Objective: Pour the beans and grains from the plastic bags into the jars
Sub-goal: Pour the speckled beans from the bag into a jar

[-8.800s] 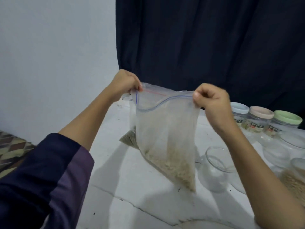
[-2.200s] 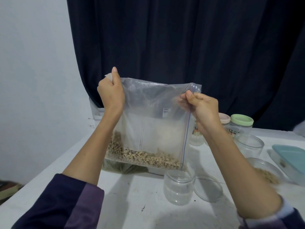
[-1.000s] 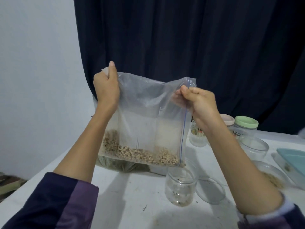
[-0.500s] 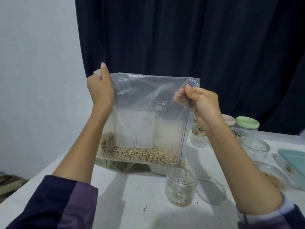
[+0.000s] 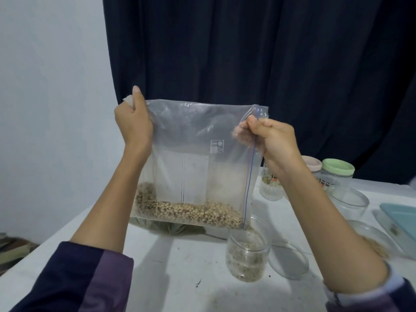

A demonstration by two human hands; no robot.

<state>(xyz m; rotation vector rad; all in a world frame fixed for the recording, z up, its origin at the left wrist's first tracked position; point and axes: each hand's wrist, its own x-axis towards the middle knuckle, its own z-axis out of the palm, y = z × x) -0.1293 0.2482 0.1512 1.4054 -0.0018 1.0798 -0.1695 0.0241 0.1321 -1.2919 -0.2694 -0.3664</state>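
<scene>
I hold a clear zip bag (image 5: 195, 163) turned on its side above the white table (image 5: 180, 266). My left hand (image 5: 132, 124) grips its upper left corner. At the upper right, my right hand (image 5: 270, 140) pinches the bag by the blue zip edge. Pale beans (image 5: 186, 212) lie along the bag's lower side, and its lower right corner hangs just over an open glass jar (image 5: 247, 255). That jar has a thin layer of beans at the bottom.
A bag of green grains (image 5: 168, 228) lies on the table behind the held bag. To the right stand lidded jars (image 5: 336, 174), open glass jars (image 5: 347, 199), a clear lid (image 5: 288, 260), a jar of grain (image 5: 371, 239) and a light blue lid (image 5: 400, 219).
The bag has stayed over the jar with both hands holding it. Since a second ago, a few more beans have collected in the jar.
</scene>
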